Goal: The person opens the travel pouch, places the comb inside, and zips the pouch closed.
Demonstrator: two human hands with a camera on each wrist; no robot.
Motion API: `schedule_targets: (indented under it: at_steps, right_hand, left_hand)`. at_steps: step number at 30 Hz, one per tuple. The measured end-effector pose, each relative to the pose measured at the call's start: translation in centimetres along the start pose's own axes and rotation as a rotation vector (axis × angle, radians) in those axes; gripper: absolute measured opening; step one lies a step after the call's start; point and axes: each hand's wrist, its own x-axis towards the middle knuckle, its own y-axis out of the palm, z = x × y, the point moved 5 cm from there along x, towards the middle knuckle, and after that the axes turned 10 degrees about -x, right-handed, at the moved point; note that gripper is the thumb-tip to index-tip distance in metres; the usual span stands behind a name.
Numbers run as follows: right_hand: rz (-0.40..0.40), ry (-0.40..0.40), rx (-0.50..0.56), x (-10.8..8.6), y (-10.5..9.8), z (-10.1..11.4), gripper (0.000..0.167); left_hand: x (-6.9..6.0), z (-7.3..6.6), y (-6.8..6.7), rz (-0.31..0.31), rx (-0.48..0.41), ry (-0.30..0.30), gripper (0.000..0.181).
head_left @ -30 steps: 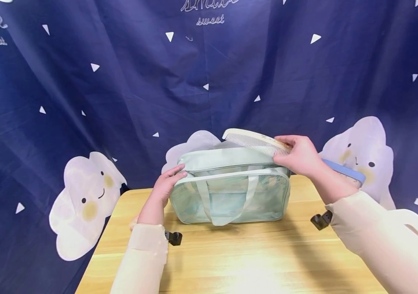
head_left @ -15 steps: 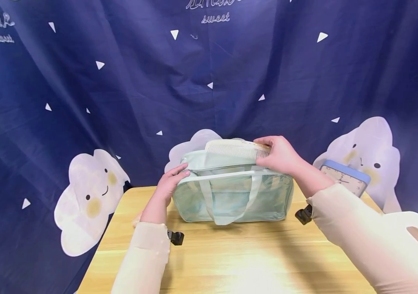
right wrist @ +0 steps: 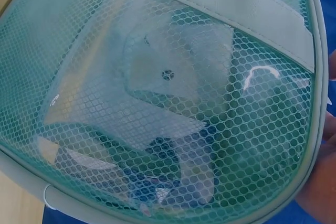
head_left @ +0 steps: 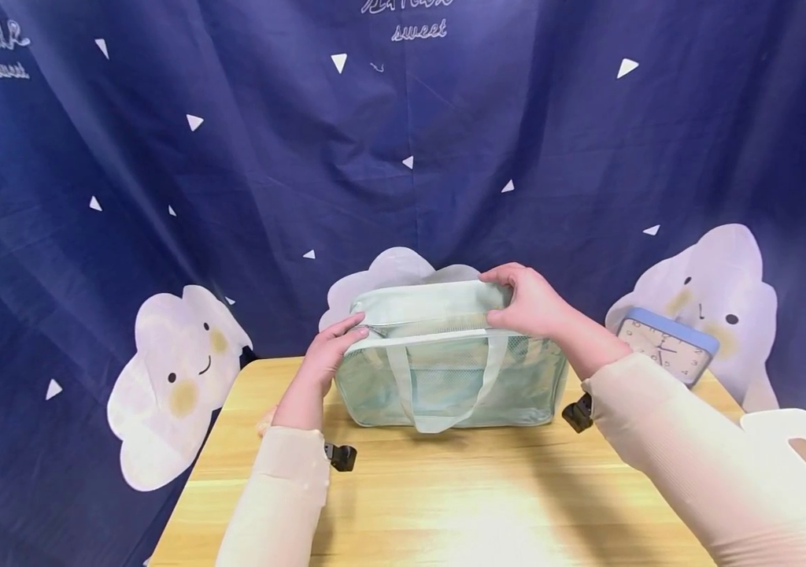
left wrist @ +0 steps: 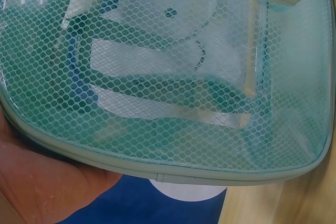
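A see-through pale green zip bag (head_left: 445, 378) with two handle straps stands on the table, its top unzipped and its lid (head_left: 424, 301) raised at the back. Its left end is held by my left hand (head_left: 321, 354), fingers and thumb at the opening's corner. At the right of the opening my right hand (head_left: 534, 303) grips the lid, fingertips on the upper edge and thumb lower down. Just inside the opening shows a strip of the cream comb (head_left: 445, 324); the rest is hidden. Both wrist views face the bag's mesh end panels (left wrist: 168, 56), with blurred pale shapes behind them.
A blue-framed clock (head_left: 665, 346) leans at the back right of the wooden table (head_left: 431, 496). A white piece with a slot (head_left: 800, 429) stands at the right edge. A small peach-coloured thing (head_left: 266, 423) is partly hidden by the left wrist. A dark blue curtain hangs behind.
My right hand has moved left and lowered the comb from above the lid into the opening, and now grips the lid. The left hand stays on the bag. More of the clock shows.
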Motion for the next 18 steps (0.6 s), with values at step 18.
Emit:
schedule_targets:
  at_steps: [18]
  right_hand:
    - [-0.063,0.061,0.065,0.7,1.2,1.6,0.048]
  left_hand:
    - [-0.1,0.1,-0.1,-0.006,-0.009,-0.002,0.055]
